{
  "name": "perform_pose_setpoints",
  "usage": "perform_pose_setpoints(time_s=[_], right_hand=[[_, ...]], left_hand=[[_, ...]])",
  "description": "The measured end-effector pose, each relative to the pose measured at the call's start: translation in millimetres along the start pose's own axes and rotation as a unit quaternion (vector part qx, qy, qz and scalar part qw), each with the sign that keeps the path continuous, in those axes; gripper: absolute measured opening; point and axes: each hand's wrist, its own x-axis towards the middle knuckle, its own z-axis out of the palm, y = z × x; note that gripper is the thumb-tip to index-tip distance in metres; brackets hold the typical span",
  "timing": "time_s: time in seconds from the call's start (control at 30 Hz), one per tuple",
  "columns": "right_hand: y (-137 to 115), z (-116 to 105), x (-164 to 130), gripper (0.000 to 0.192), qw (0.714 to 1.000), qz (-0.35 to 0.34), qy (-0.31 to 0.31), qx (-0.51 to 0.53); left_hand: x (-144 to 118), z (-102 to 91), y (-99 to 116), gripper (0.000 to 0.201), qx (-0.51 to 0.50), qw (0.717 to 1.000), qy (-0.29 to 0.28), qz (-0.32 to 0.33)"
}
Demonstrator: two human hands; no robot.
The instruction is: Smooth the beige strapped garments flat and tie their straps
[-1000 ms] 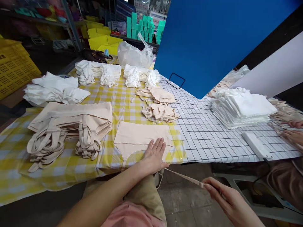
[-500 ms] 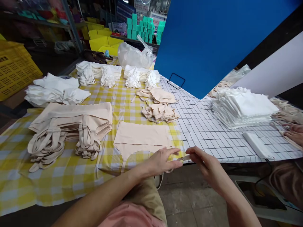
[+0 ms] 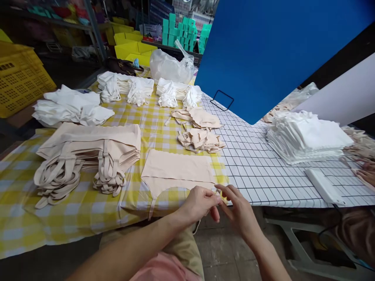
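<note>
A beige camisole point(image 3: 178, 168) lies flat before me on the yellow checked cloth, its scalloped edge away from me and one strap hanging over the table edge. At its lower right corner my left hand point(image 3: 199, 205) is closed in a pinch on the other strap, which the fingers mostly hide. My right hand point(image 3: 238, 210) meets it from the right, thumb and index finger closed on the strap by the left fingertips, its other fingers loosely bent. Left of the camisole sits a stack of beige camisoles point(image 3: 90, 142), with looped straps bunched toward me.
Crumpled beige garments point(image 3: 202, 140) lie beyond the camisole. White garments point(image 3: 70, 105) line the back left; a white stack point(image 3: 307, 136) stands right. A blue panel point(image 3: 263, 58) rises over the grid cloth point(image 3: 249, 171). A white device point(image 3: 324, 186) lies near another person's hand point(image 3: 367, 171).
My right hand has moved left to meet my left hand, whose spread fingers have closed into a pinch. The strap stretch visible between them is now mostly covered. The view has shifted slightly.
</note>
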Motion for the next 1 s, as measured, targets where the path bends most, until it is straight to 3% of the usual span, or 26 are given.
perform_pose_setpoints(time_s=[0.17,0.27,0.33,0.4,0.5,0.63,0.7,0.8,1.0], right_hand=[[-6.1,17.1,-0.1,0.018,0.998,-0.004,0.056,-0.022],[-8.8,21.2,3.3,0.016,0.996,0.034,0.082,0.027],[-10.2,23.0,7.1,0.019,0.99,0.088,0.078,0.074],[-11.0,25.3,12.1,0.025,0.98,0.137,0.063,0.132],[-10.8,30.3,20.8,0.029,0.955,0.194,0.034,0.222],[-8.7,37.5,31.8,0.03,0.913,0.26,-0.026,0.314],[-7.4,40.4,36.8,0.028,0.912,0.256,-0.032,0.318],[-6.8,44.0,44.7,0.023,0.936,0.218,-0.006,0.275],[-13.2,50.8,59.3,0.015,0.973,0.142,-0.002,0.18]], left_hand=[[-4.1,3.1,-2.9,0.033,0.007,1.0,-0.014,-0.012],[-3.5,-8.6,-5.0,0.035,0.136,0.989,0.042,0.045],[-0.2,-24.0,-7.4,0.023,0.296,0.938,0.136,0.115],[5.4,-42.1,-11.1,0.011,0.449,0.854,0.197,0.173],[15.6,-64.8,-17.3,0.015,0.594,0.759,0.158,0.215],[26.8,-76.1,-22.4,0.007,0.669,0.698,0.119,0.224],[30.0,-76.2,-23.6,0.007,0.684,0.683,0.121,0.226],[32.6,-75.2,-24.7,0.01,0.685,0.678,0.129,0.232],[35.6,-75.6,-24.6,0.012,0.631,0.729,0.167,0.204]])
